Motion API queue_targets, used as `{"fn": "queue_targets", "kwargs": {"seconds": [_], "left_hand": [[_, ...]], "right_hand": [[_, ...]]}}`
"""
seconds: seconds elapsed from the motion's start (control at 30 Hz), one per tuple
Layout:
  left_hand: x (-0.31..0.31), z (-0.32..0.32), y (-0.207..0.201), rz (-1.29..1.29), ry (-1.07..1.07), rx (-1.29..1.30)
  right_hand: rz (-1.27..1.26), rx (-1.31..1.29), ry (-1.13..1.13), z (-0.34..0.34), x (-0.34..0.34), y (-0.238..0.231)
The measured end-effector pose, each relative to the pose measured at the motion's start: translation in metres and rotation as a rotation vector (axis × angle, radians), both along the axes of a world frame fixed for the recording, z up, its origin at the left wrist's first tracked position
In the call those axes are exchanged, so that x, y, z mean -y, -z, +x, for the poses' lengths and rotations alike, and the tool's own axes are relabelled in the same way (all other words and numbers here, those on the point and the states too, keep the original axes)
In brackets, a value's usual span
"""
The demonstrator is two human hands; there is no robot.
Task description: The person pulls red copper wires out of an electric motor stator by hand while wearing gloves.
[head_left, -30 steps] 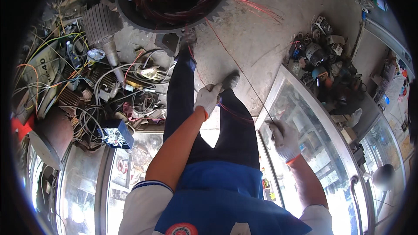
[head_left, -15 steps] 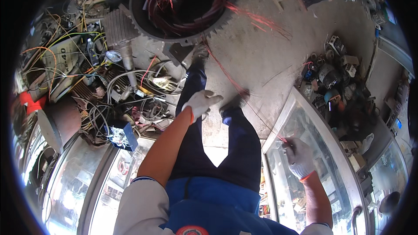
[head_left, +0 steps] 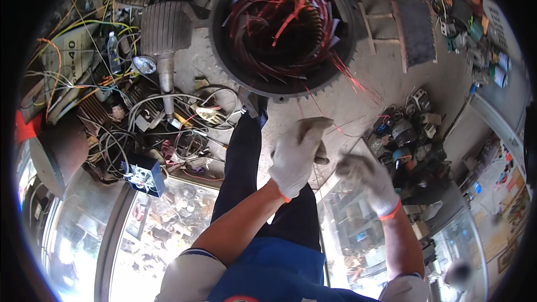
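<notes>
My left hand (head_left: 295, 155), in a white knitted glove with an orange cuff, hangs in front of my legs, its fingers and thumb apart. To its right, my right hand (head_left: 370, 178), gloved the same way, is closed with bent fingers on a thin red wire; its fingertips are blurred. Strands of red wire (head_left: 352, 80) trail off the motor stator (head_left: 279, 90), a large dark ring standing on the floor ahead of me. Red windings (head_left: 246, 50) and white insulation slips line its bore. One thin strand runs down near both hands.
Left, a ribbed motor housing (head_left: 166, 28), tangled cables (head_left: 145, 103) and a blue box (head_left: 144, 176) crowd the floor. A pile of motor parts (head_left: 404, 131) lies right, near a glass-panelled door (head_left: 347, 235). A wooden frame (head_left: 382, 39) lies beyond the stator.
My right hand has moved inward and up, closer to my left hand. My left hand has moved right and turned. The view has shifted, so the stator shows lower and more fully.
</notes>
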State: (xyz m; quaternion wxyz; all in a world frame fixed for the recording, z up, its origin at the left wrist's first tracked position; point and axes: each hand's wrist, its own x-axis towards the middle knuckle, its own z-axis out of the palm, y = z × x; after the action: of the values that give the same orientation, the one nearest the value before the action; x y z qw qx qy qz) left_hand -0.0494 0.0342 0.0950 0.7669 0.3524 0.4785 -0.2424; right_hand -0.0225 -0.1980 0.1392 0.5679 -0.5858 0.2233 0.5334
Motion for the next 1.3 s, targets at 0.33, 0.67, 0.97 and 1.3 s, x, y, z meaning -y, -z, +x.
{"fn": "queue_targets", "kwargs": {"seconds": [0.33,0.67,0.97,1.3], "left_hand": [[0.051,0.028,0.026,0.236,0.752,0.487],[0.046,-0.021,0.042,0.243,0.807,0.301],[0.088,-0.077,0.082,0.183,0.194,0.233],[0.177,-0.033,0.06,-0.064,-0.166,0.001]], "right_hand": [[-0.525,0.434,-1.713,0.17,-0.16,0.241],[-0.604,0.789,-1.958,0.149,-0.179,0.198],[-0.519,0.961,-1.412,0.064,-0.014,0.072],[-0.393,0.761,-0.772,-0.108,0.178,-0.097]]}}
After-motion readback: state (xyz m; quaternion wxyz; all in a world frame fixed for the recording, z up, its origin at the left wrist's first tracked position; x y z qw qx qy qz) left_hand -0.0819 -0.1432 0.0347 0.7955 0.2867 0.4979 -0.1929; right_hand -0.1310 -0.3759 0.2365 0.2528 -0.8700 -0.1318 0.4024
